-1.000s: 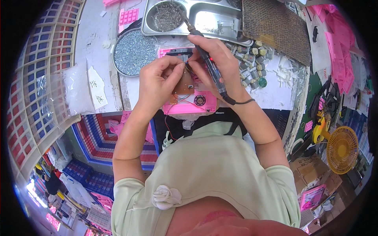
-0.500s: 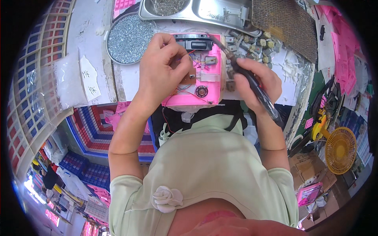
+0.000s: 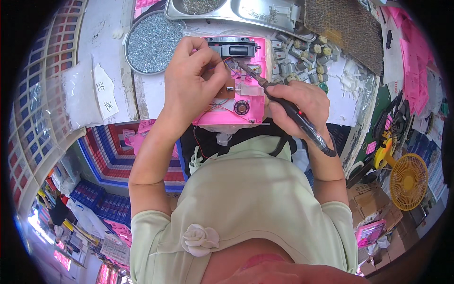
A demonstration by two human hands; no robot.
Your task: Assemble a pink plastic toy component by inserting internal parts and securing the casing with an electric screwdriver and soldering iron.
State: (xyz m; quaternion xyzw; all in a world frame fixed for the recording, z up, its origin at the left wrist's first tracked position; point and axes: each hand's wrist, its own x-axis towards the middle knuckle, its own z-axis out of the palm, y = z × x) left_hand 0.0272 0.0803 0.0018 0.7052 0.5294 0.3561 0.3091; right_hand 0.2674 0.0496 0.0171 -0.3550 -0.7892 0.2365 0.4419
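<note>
My left hand (image 3: 193, 80) is closed in a pinch over the left side of a pink plastic casing (image 3: 257, 105), holding a thin reddish wire (image 3: 228, 59). My right hand (image 3: 309, 99) grips a soldering iron (image 3: 306, 125) with a black handle and a small red light. Its tip points left into the casing, close to the left fingertips; whether it touches the wire I cannot tell. Inside the casing are a brown circuit board (image 3: 226, 93), partly under the left hand, a round black speaker (image 3: 241, 108) and loose wires. A black and grey part (image 3: 240, 50) lies along the far edge.
A round tray of small metal screws (image 3: 155, 45) stands at the far left. Behind the casing is a steel tray (image 3: 227, 22). Several small motors (image 3: 302, 56) and white plastic pieces (image 3: 352, 79) lie to the right. A yellow fan (image 3: 409, 181) is at the far right.
The soldering iron in my right hand has moved left and nearer, its tip passing from the casing's far right corner to beside the left fingertips. My left hand has hardly moved.
</note>
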